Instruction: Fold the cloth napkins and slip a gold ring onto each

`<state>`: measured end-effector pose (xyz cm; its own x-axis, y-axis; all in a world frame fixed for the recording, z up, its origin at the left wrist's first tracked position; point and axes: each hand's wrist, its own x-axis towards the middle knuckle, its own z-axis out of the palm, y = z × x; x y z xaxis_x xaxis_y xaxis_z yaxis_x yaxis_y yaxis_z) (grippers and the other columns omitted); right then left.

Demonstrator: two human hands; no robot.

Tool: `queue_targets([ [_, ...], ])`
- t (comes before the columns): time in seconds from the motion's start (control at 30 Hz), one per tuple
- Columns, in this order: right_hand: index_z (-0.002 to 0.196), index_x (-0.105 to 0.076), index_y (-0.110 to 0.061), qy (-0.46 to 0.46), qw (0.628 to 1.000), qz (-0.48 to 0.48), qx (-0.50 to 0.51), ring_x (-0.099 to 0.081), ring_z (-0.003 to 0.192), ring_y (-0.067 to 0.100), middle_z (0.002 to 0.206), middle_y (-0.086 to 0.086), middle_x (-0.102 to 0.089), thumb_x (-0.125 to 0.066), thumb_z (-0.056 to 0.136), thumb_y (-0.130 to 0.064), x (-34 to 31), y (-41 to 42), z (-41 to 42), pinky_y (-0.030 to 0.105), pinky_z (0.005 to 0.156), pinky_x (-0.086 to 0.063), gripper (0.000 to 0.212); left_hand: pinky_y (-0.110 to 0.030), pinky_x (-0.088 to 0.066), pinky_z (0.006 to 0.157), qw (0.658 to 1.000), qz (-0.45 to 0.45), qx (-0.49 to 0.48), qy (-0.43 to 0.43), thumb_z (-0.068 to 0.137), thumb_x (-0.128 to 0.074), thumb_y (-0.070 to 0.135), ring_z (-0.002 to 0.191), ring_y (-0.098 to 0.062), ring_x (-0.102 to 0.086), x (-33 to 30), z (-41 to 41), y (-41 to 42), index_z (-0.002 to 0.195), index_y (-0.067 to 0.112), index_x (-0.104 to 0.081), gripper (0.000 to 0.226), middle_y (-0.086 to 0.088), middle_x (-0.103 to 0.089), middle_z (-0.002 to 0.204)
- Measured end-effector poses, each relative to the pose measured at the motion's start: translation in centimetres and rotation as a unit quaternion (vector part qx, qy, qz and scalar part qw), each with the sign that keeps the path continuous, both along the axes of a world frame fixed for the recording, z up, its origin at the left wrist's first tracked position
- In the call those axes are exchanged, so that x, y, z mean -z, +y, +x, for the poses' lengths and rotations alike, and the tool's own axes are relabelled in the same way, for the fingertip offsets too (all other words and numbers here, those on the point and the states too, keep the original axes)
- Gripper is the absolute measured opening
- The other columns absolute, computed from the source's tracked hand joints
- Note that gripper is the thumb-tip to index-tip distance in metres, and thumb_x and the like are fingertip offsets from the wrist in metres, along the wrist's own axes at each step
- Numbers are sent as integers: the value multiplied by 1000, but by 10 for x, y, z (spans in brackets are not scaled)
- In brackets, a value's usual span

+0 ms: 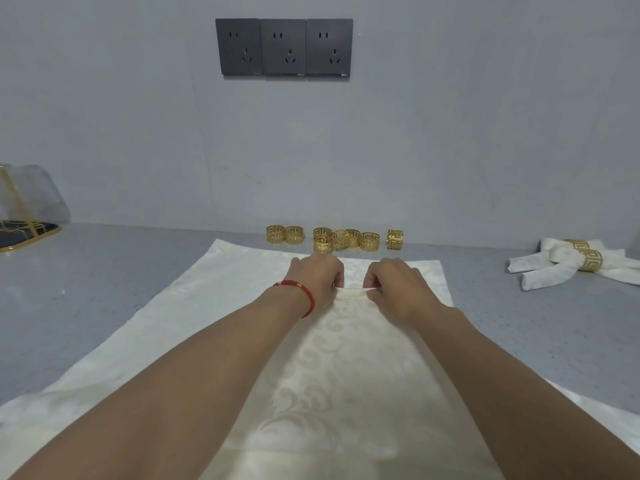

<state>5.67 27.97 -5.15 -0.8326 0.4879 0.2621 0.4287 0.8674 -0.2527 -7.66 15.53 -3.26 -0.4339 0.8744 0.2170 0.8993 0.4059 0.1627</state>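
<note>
1. A cream patterned cloth napkin [221,306] is spread flat on the grey table [104,282], reaching from the near edge of the view almost to the wall
2. A small raised fold of the napkin, near its far edge, is pinched by both hands at once
3. The fold is gripped from the left by the left hand [317,282], its fingers curled; a red cord bracelet [304,296] is worn on that wrist
4. The same fold is pinched from the right by the right hand [394,285], its fingers bent over the cloth
5. A row of loose gold rings [332,239] is set just beyond the napkin's far edge, close to the wall; some are touching, and one stands a little apart at the right
6. Two finished napkins [568,263], each held in a gold ring, are laid well apart to the right
7. A gold-framed stand [24,216] is seen at the far left, and three dark sockets [284,46] on the wall
</note>
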Motion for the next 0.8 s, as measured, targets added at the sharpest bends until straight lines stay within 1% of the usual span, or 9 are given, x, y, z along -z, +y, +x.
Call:
queue_targets([
  [0.1,78,-42,-35,-40,998,31,-33,-47,98,27,95,-10,-48,-54,85,-5,-1,3,4,38,79,-38,33,-29,-45,73,997,-37,50,44,81,-59,-1,88,-22,-61,-4,1,-5,96,24,-65,30,5,-55,95],
  [0.23,88,-51,-31,-88,992,75,-51,-47,92,20,95,-11,-52,-51,84,-5,-6,-4,8,36,78,-34,27,-33,-50,77,992,-63,89,60,81,-58,0,93,-18,-59,-4,-2,-15,102,22,-67,32,6,-59,96],
  [0.3,89,-61,-24,-39,998,34,-34,-55,87,19,89,-11,-62,-50,89,-14,-4,-6,10,35,80,-41,14,-33,-54,81,996,-44,79,4,79,-56,-1,90,-16,-62,-2,-2,-22,99,21,-72,34,6,-65,94],
  [0.37,95,-65,-23,14,999,-26,-22,-60,89,21,87,-10,-64,-49,96,-17,4,-4,11,36,79,-47,17,-28,-54,80,997,15,44,-68,81,-55,3,83,-13,-62,1,-3,-25,95,23,-77,32,10,-64,82],
  [0.47,105,-69,-20,6,999,-29,-13,-56,98,20,97,-3,-58,-52,100,-17,8,-4,11,42,89,-47,18,-22,-51,80,985,102,-12,-136,88,-61,7,81,-13,-65,8,-6,-25,103,24,-77,28,8,-65,78],
  [0.57,97,-64,-22,-5,999,30,-13,-51,100,21,101,-2,-54,-51,99,-14,8,-5,13,41,90,-42,15,-25,-48,83,995,56,3,-82,89,-65,9,94,-20,-63,11,-6,-21,106,18,-76,23,4,-58,89],
  [0.67,105,-54,-19,-31,988,148,-34,-53,99,24,104,-2,-56,-46,104,-14,8,-10,16,40,89,-40,10,-31,-46,90,999,17,4,-38,92,-63,14,106,-19,-56,8,-3,-20,104,16,-72,16,1,-55,105],
  [0.73,110,-50,-18,-45,975,213,-42,-53,101,24,107,-1,-55,-47,101,-9,7,-15,18,38,86,-40,13,-36,-43,91,1000,-10,12,7,92,-58,14,106,-18,-53,4,1,-22,101,19,-65,12,5,-56,104],
  [0.8,112,-49,-16,-51,962,261,-58,-51,102,24,108,1,-53,-53,90,1,7,-20,22,36,82,-38,28,-33,-40,82,998,-33,36,49,90,-56,11,100,-19,-55,1,2,-24,97,23,-58,14,8,-52,96],
])
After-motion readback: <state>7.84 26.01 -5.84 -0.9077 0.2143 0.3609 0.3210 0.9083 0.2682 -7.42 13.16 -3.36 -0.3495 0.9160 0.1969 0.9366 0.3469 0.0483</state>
